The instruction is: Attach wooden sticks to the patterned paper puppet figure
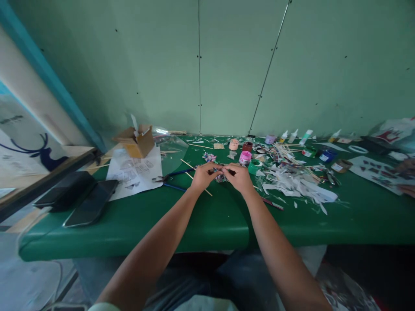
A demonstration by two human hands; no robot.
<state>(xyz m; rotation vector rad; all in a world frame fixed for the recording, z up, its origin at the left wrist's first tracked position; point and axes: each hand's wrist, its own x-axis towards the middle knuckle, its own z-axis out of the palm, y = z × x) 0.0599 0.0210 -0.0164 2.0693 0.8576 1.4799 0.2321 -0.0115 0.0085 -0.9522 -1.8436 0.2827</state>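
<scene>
My left hand (204,175) and my right hand (238,176) meet over the green table, fingertips pinched close together. Between and just below them shows a small multicoloured piece (221,177), mostly covered by the fingers; its kind is unclear. Behind my left hand lies a small pink, white and blue cluster (209,157). Beside that hand are pliers with blue handles (177,173) and a thin wooden stick (207,191). A pen-like red tool (272,204) lies to the right of my right wrist.
Open paint jars (245,157), paper scraps (295,183) and small bottles (293,136) spread to the right. On the left are an open cardboard box (139,143), a printed sheet (134,170) and a phone (92,203). Another person's hand (407,166) is at the far right.
</scene>
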